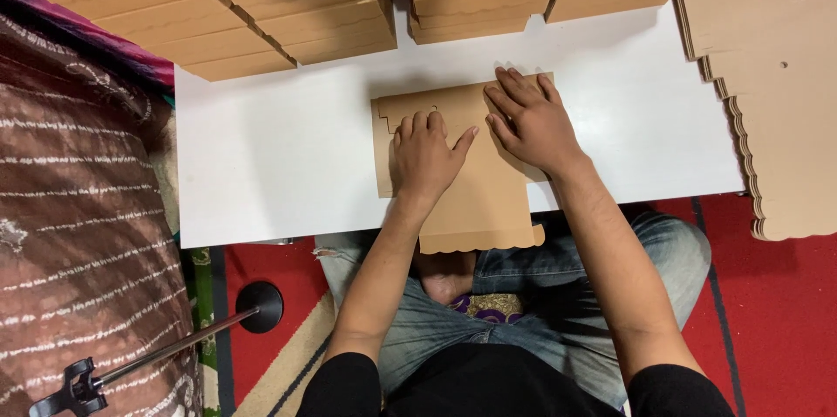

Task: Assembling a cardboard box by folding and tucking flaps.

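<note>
Flat cardboard sheet (475,181) is lying on the white desk (279,164).
Left hand (425,155) and right hand (532,120) are pressing it, fingers spread flat.

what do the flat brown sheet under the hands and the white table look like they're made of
Flat brown sheet: looks like thin cardboard or paperboard, matte tan, with die-cut tabs and a scalloped edge; both the left hand and right hand press it flat. White table: smooth, evenly white top, probably laminate or painted board; the look leaves that open.
</note>
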